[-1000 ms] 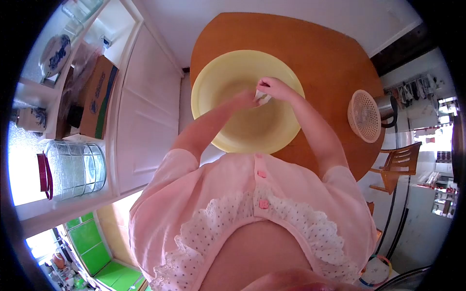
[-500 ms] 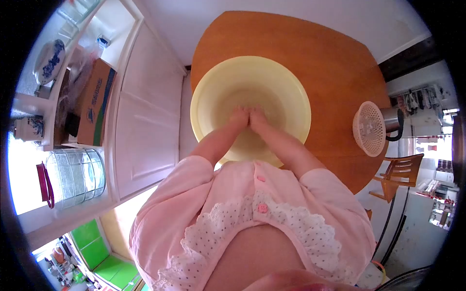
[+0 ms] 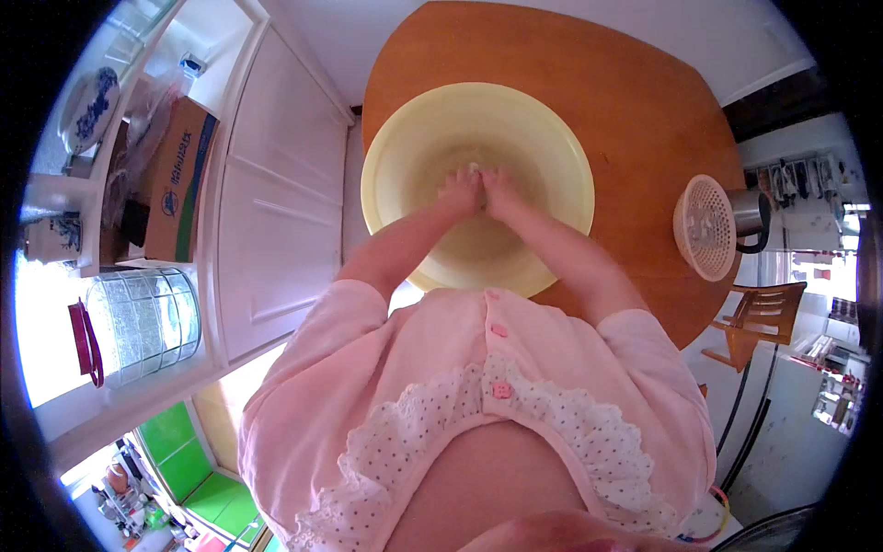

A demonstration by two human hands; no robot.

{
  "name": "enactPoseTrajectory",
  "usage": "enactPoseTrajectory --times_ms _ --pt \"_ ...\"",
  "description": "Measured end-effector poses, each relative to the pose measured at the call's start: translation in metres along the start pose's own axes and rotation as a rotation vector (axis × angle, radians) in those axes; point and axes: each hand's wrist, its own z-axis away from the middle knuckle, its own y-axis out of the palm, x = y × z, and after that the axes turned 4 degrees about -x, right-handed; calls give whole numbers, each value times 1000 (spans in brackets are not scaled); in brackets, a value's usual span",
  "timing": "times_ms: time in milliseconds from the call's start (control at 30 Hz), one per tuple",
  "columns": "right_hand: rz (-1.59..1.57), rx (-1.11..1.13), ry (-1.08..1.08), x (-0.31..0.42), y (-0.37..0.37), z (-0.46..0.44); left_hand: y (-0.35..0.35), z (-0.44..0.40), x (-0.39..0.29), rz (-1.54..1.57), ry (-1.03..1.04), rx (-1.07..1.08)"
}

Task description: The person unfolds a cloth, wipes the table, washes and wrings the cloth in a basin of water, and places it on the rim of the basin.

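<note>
A large pale yellow basin [image 3: 391, 216] stands on the wooden table in front of me, and cloudy, brownish liquid seems to cover its bottom. Both hands are down inside it, side by side near the middle. My left hand [image 3: 460, 190] and my right hand [image 3: 498, 191] meet at the thumbs, their fingers bent forward. Between the fingertips shows a small whitish bit [image 3: 475, 167], too small to name. Whatever else lies under the palms is hidden.
The brown wooden table [image 3: 635, 156] reaches around the basin. On its right side are a pale perforated basket [image 3: 706, 228] and a metal mug [image 3: 750, 221]. A wooden chair [image 3: 763, 317] stands beyond. White cabinets [image 3: 285, 193] and a shelf with a cardboard box [image 3: 179, 184] are at left.
My hands have moved slightly forward in the basin and their fingers have spread a little. The whitish bit now shows between the fingertips. The view has tilted slightly.
</note>
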Motion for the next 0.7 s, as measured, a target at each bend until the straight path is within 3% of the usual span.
enactPoseTrajectory --times_ms 100,167,200,300,367,433,500,600,700 --pt "265 -127 52 -2 53 8 75 2 20 -301 178 -220" --pt "181 -22 103 -5 68 5 99 -9 21 -206 191 -11" --pt "138 36 130 -5 71 7 105 -12 21 -156 197 99" --pt "-105 523 19 -23 56 -15 110 -25 28 150 191 228" --pt "-294 602 4 -3 -19 -4 120 -38 42 372 381 148" --pt "-433 601 28 -7 -37 1 105 -35 48 439 398 172" --pt "-523 513 96 -36 -22 -7 36 -28 42 345 252 300" --pt "-515 510 4 -44 -28 3 -4 -12 36 416 329 319" --pt "-656 600 78 -25 -66 25 -17 3 35 621 307 246"
